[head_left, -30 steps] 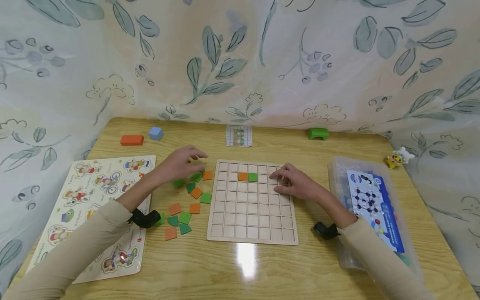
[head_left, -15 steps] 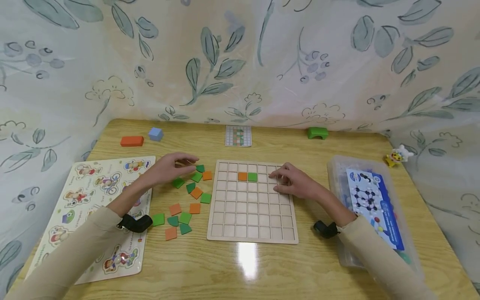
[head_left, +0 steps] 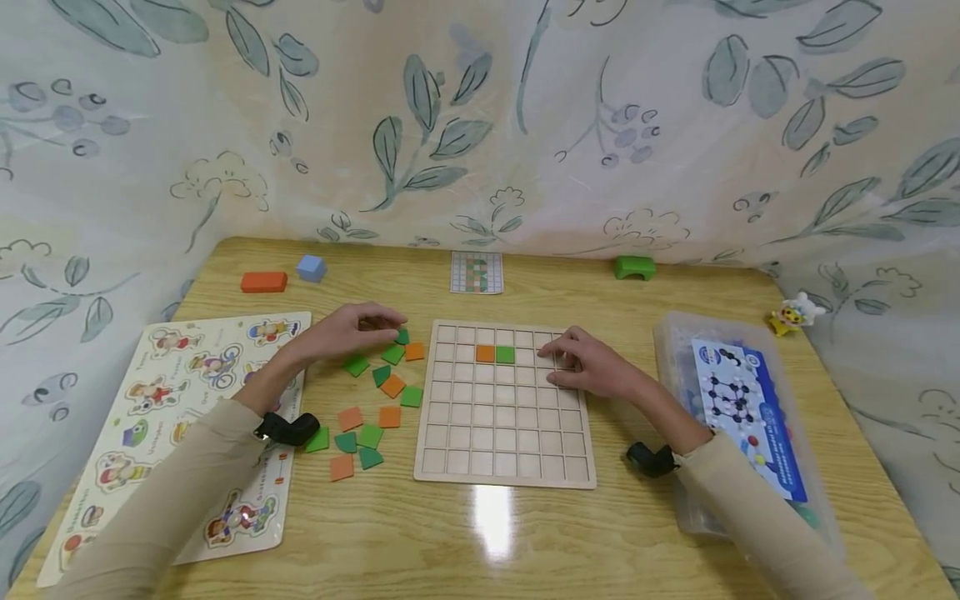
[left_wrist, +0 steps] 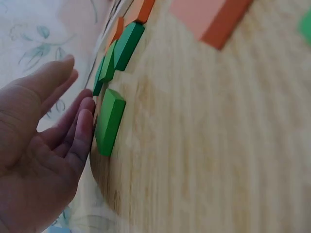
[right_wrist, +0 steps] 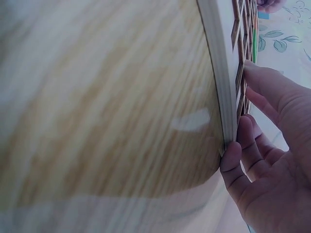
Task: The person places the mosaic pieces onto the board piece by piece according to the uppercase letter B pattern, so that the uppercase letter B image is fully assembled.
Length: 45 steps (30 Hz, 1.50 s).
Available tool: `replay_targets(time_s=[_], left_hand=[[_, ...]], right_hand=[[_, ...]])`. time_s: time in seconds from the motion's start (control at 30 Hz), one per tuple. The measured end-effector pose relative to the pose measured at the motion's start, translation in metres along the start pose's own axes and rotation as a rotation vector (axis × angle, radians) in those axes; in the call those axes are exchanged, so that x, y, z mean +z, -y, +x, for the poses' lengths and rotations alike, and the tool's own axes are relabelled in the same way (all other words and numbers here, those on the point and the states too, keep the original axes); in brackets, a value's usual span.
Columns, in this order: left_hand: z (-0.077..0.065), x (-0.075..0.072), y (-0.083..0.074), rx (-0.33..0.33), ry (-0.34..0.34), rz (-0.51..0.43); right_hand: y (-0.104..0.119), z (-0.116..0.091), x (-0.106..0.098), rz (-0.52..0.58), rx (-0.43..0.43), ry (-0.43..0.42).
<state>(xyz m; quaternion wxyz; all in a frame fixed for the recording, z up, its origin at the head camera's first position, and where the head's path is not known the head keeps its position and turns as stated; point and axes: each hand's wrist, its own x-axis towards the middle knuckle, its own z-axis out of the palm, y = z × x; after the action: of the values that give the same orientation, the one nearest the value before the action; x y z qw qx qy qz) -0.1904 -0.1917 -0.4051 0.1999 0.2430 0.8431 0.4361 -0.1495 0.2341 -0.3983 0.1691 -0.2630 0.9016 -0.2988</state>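
Note:
My left hand (head_left: 347,332) hovers over the far end of a loose group of tiles, with its fingers loosely bent and holding nothing. Beneath and beside it lie a green square tile (left_wrist: 110,124) and a dark green rounded tile (head_left: 402,337). More orange tiles (head_left: 390,417) and green tiles (head_left: 371,436) are scattered left of the wooden grid board (head_left: 505,483). In the board's second row sit an orange square (head_left: 486,354) and a green square (head_left: 506,355), side by side. My right hand (head_left: 592,367) rests on the board's right edge, its fingertips touching the wood.
A picture puzzle board (head_left: 142,450) lies at the left, partly under my left arm. The clear plastic box (head_left: 678,333) stands at the right. At the back are a small pattern card (head_left: 477,272), a red block (head_left: 264,282), a blue block (head_left: 311,267), a green arch (head_left: 635,267) and a toy figure (head_left: 797,315).
My left hand first drew back to the left, then shifted slightly right, above the far tiles. The right hand and the two tiles in the grid have stayed put.

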Motion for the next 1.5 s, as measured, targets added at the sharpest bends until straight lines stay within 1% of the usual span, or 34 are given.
replay_targets(time_s=[0.2, 0.37, 0.47, 0.67, 0.9, 1.0, 1.23, 1.4, 1.5], left_hand=[[0.005, -0.003, 0.003, -0.03, 0.017, 0.004], [0.008, -0.003, 0.002, -0.032, 0.044, 0.016], [0.009, -0.001, 0.0, -0.017, 0.056, 0.044], [0.011, 0.001, -0.004, 0.03, 0.046, 0.114], [0.012, 0.002, -0.002, 0.048, 0.043, 0.143], [0.013, 0.002, -0.002, 0.041, 0.045, 0.146], [0.014, 0.003, -0.008, 0.008, 0.055, 0.138], [0.016, 0.003, -0.007, -0.001, 0.063, 0.16], [0.018, 0.003, -0.008, -0.001, 0.074, 0.155]], right_hand=[[0.0, 0.0, 0.0, -0.002, 0.002, -0.004], [0.0, 0.0, -0.001, -0.001, 0.004, -0.004], [0.001, -0.001, -0.001, 0.006, 0.006, 0.0], [0.0, -0.001, -0.001, 0.01, 0.006, 0.0], [-0.001, -0.001, 0.0, 0.005, 0.01, 0.003], [-0.001, -0.001, 0.0, 0.007, 0.012, 0.002], [-0.001, -0.001, 0.0, -0.002, 0.001, -0.002], [0.001, -0.001, -0.001, -0.001, 0.002, 0.001], [0.001, -0.001, -0.001, 0.0, 0.001, -0.002]])
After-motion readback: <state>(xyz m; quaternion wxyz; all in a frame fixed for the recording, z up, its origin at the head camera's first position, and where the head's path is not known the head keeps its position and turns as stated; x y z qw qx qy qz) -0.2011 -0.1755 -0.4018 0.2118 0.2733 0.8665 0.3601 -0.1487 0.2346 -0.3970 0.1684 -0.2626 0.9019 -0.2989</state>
